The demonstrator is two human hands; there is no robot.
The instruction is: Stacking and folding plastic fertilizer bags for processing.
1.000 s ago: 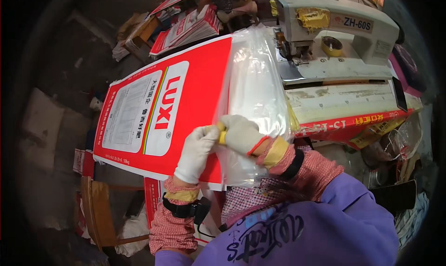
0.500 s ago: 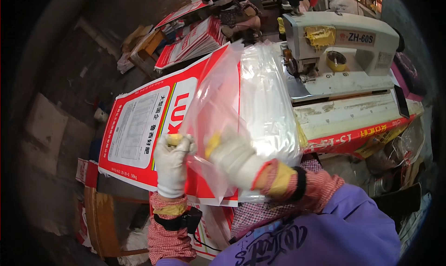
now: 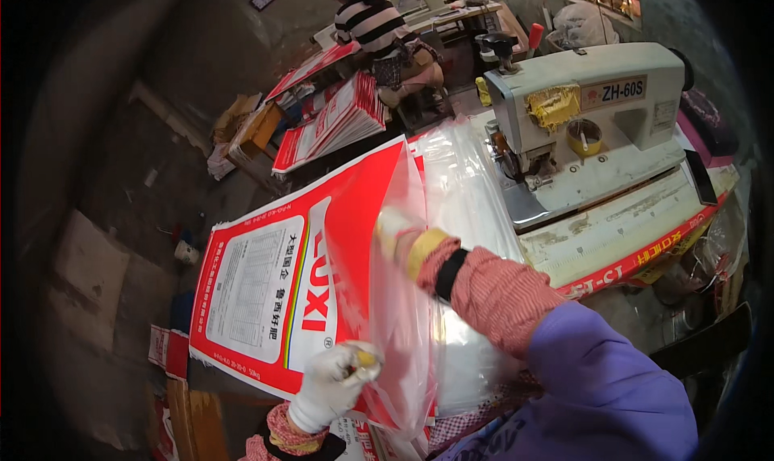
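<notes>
A red and white printed sack [image 3: 274, 300] lies flat in front of me, its mouth end toward the right. A clear plastic liner bag [image 3: 407, 340] is partly over and at that mouth. My left hand [image 3: 334, 376], in a white glove with yellow tape on a digit, is closed at the mouth's near corner and pinches the liner's edge. My right hand [image 3: 395, 231], also gloved, is at the far part of the mouth, against the liner; motion smears its fingers. A stack of clear liner bags [image 3: 472, 195] lies to the right of the sack.
A white sewing machine [image 3: 592, 106] stands at the right on a worn table [image 3: 601, 247]. Behind lie a stack of printed sacks [image 3: 339, 118] and a wooden stool [image 3: 258, 130]. A person in a striped top [image 3: 375, 26] sits at the back.
My right hand has moved away from me along the sack's mouth, and my left hand toward me and right. The liner, raised before, now lies lower at the mouth. The view has shifted.
</notes>
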